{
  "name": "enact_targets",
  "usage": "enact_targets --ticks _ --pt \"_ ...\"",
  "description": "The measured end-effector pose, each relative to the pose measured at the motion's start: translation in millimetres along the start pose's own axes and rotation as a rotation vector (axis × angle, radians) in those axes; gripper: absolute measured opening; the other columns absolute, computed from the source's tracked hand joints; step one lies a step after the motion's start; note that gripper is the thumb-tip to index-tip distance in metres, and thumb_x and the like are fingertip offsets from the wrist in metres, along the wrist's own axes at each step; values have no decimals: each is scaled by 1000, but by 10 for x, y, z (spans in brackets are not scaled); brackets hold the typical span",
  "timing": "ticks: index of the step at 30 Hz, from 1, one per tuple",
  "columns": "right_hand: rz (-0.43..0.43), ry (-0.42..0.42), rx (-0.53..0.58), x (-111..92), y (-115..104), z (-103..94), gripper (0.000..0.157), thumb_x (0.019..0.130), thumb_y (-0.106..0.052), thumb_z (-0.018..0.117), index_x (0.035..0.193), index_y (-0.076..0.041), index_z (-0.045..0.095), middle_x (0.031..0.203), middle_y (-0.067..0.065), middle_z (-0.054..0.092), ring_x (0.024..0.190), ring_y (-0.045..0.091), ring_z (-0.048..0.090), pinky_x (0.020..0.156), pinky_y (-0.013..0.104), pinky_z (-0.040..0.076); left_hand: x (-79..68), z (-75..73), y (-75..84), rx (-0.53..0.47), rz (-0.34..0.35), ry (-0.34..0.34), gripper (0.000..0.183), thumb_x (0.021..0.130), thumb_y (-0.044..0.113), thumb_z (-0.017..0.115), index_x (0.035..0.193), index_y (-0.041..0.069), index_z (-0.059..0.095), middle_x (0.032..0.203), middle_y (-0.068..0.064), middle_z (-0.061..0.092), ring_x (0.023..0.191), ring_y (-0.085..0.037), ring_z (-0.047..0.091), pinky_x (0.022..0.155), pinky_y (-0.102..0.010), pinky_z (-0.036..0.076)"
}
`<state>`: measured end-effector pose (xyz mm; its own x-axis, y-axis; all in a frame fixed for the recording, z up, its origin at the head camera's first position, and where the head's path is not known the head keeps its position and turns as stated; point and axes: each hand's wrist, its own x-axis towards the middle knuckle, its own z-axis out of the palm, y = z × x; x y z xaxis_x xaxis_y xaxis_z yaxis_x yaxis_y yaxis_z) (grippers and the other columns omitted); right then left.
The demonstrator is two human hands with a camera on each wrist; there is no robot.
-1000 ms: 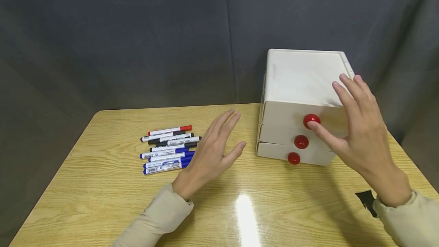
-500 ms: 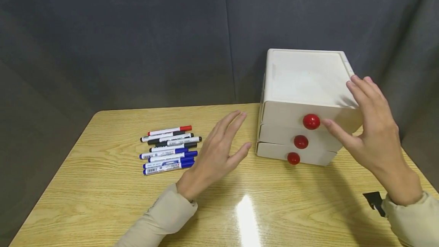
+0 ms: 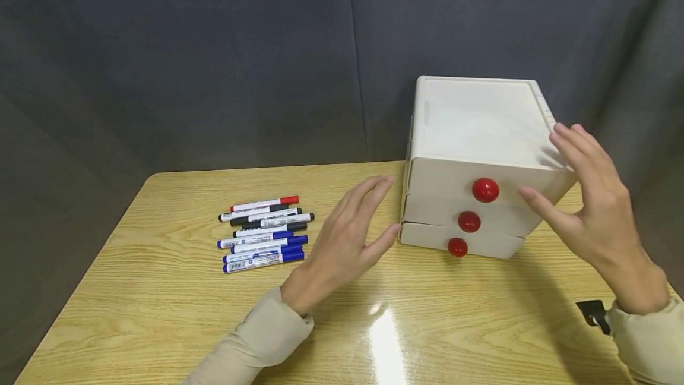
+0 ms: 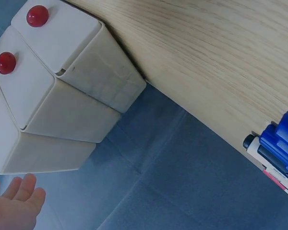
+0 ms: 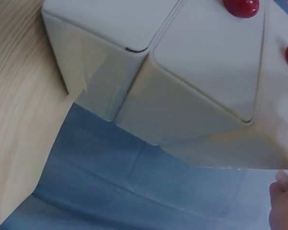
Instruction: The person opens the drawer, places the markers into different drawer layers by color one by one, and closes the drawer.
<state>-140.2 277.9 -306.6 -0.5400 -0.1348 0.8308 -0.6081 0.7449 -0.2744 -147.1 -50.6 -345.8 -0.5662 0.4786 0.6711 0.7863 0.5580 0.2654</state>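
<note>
A white three-drawer box (image 3: 481, 120) with round red knobs (image 3: 485, 190) stands at the right of the table, all its drawers pushed in. My right hand (image 3: 598, 212), fingers spread and holding nothing, is at the box's front right corner in the head view. Between the box and the markers hovers my left hand (image 3: 347, 236), fingers extended and thumb apart, with nothing in it. Several whiteboard markers (image 3: 264, 235) with red, black and blue caps lie side by side on the left. The left wrist view shows the box's side (image 4: 67, 112) and a few blue-capped markers (image 4: 281, 143).
The wooden table (image 3: 160, 314) ends at a dark cloth curtain (image 3: 240, 64) behind. A small black patch (image 3: 593, 315) lies on the table by the right sleeve. A bright light reflection falls on the wood at the front middle.
My right hand has moved right, away from the top red knob. My left hand has drifted slightly right, uncovering the marker ends. The box and markers have stayed put.
</note>
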Motion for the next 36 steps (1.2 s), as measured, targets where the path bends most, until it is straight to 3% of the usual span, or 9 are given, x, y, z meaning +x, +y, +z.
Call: enact_targets --ticks 5,19,25,36 --pt "-15 10 7 -28 67 -2 88 89 -67 57 133 9 56 138 28 56 144 18 40 123 29 27 32 13 36 4 19 10 63 96 27 63 149 6 37 146 -13 49 137 -25 47 117 -38 39" --pt "21 -15 24 -102 177 7 88 87 -68 58 129 9 59 139 26 56 144 20 41 122 25 26 97 97 140 -20 43 -4 66 96 26 63 151 6 34 146 -13 48 137 -24 46 118 -34 37" --pt "-3 -2 42 -89 142 18 85 89 -65 59 120 14 60 132 31 58 143 12 42 119 20 31 119 134 184 -24 54 -5 64 96 25 62 150 4 36 146 -14 49 137 -25 47 119 -33 36" --pt "-23 43 61 -43 10 33 81 89 -62 60 113 16 61 124 34 61 139 7 46 115 17 35 205 224 302 -49 65 -17 62 95 25 63 148 4 38 144 -12 50 134 -22 50 115 -27 40"
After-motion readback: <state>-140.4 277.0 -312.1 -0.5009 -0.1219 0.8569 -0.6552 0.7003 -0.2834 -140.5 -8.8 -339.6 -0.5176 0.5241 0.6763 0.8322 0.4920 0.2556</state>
